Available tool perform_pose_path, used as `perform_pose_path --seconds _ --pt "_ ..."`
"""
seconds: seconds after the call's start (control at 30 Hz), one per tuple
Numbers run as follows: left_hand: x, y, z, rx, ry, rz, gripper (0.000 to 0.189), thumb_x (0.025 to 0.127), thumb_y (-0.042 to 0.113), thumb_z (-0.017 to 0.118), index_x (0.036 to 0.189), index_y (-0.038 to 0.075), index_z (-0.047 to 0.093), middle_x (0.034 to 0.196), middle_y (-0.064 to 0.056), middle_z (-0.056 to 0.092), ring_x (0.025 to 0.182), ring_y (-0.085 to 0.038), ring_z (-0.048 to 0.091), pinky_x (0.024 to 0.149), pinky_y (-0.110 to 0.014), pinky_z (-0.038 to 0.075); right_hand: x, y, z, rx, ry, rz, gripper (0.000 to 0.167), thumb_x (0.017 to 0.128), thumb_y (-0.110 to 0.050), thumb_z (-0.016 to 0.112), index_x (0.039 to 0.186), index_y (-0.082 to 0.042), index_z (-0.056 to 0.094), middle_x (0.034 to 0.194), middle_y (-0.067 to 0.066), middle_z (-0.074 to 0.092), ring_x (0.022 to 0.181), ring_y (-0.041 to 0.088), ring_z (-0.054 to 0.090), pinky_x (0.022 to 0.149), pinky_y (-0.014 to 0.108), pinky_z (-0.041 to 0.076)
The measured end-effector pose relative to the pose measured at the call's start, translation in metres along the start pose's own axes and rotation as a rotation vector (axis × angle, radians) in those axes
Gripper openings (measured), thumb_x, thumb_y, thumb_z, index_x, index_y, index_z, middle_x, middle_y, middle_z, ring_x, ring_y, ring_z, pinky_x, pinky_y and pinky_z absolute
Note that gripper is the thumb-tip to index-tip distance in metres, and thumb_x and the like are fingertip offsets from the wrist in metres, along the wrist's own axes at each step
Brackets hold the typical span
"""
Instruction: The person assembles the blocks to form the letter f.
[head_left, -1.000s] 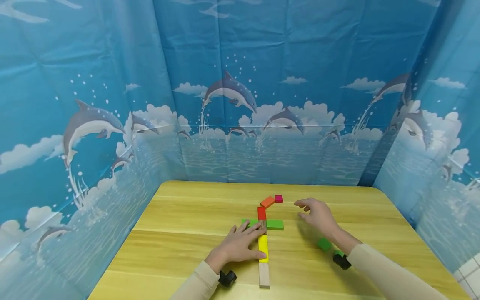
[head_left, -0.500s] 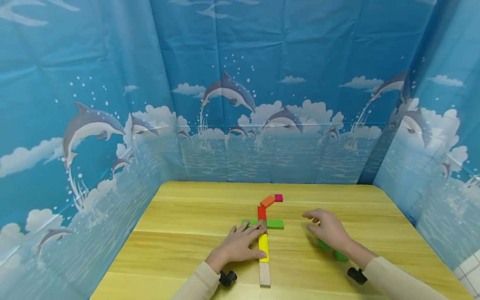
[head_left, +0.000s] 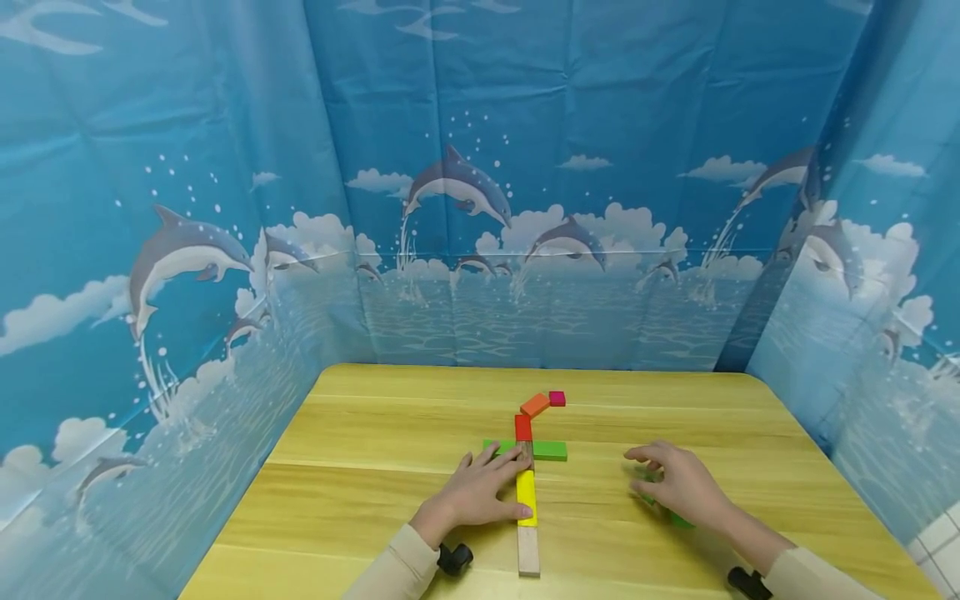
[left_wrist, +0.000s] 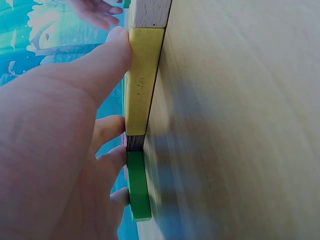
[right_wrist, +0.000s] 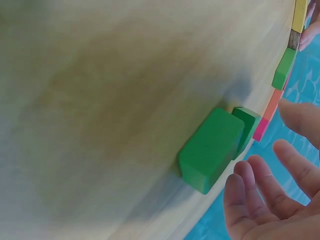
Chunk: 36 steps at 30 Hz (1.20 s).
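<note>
My left hand (head_left: 474, 492) lies with spread fingers across a row of blocks. In the left wrist view, its thumb is at the end of the yellow block (left_wrist: 142, 80) and its fingertips reach the dark brown block (left_wrist: 135, 143) and a green block (left_wrist: 139, 185). A pale wooden block (head_left: 528, 550) continues the row nearest me. My right hand (head_left: 682, 483) hovers over two loose green blocks, its fingers loosely bent with nothing between them. In the right wrist view, the larger green block (right_wrist: 212, 147) stands beside a smaller one (right_wrist: 247, 127), both near the fingertips.
Beyond the brown block, a red block (head_left: 523, 427), an orange block (head_left: 536, 406) and a magenta block (head_left: 557, 398) curve to the right. Another green block (head_left: 550, 451) sticks out rightward. The wooden table (head_left: 360, 467) ends at a dolphin-print curtain (head_left: 585, 317).
My right hand has moved right and back toward me, from beside the magenta block to above the loose green blocks. The left hand and the block row have stayed put.
</note>
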<state>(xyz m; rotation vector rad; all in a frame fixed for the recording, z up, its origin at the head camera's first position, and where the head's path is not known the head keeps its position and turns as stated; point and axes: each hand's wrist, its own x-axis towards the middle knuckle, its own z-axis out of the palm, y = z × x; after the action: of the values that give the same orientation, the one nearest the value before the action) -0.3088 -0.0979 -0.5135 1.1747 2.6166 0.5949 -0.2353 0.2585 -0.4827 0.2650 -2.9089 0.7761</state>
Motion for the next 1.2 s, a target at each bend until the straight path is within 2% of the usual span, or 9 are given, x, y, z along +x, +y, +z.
perform_pose_path --seconds 0.17,0.4,0.77,1.2 --pt "0.0 -0.001 0.002 0.011 -0.002 0.006 0.08 0.094 0.069 0.052 0.161 0.033 0.028 0.167 0.008 0.016 0.153 -0.034 0.011 0.114 -0.07 0.014 -0.007 0.004 0.0 0.011 -0.025 0.025 0.045 0.079 -0.027 0.087 0.12 -0.016 0.073 0.103 -0.004 0.067 0.087 0.014 0.063 0.072 0.033 0.054" --pt "0.0 -0.001 0.003 0.005 0.0 0.009 0.08 0.094 0.069 0.052 0.161 0.033 0.028 0.167 0.009 0.016 0.153 -0.034 0.012 0.114 -0.07 0.014 -0.014 0.013 0.003 0.017 -0.057 0.066 0.045 0.076 -0.021 0.089 0.119 -0.016 0.074 0.094 -0.009 0.063 0.081 0.008 0.059 0.067 0.025 0.051" --pt "-0.001 0.0 0.001 0.002 0.005 0.002 0.08 0.094 0.069 0.052 0.16 0.032 0.029 0.167 0.009 0.017 0.153 -0.033 0.012 0.114 -0.07 0.014 -0.017 0.018 0.006 0.036 -0.048 0.052 0.038 0.078 -0.017 0.087 0.114 -0.019 0.075 0.092 -0.01 0.061 0.075 0.007 0.054 0.064 0.024 0.049" --pt "-0.001 -0.001 0.001 0.0 0.002 -0.008 0.079 0.093 0.07 0.053 0.16 0.034 0.03 0.167 0.009 0.017 0.153 -0.033 0.011 0.114 -0.069 0.014 -0.017 0.015 0.006 0.042 -0.049 0.058 0.038 0.078 -0.015 0.087 0.114 -0.018 0.075 0.094 -0.01 0.063 0.077 0.002 0.057 0.066 0.024 0.052"
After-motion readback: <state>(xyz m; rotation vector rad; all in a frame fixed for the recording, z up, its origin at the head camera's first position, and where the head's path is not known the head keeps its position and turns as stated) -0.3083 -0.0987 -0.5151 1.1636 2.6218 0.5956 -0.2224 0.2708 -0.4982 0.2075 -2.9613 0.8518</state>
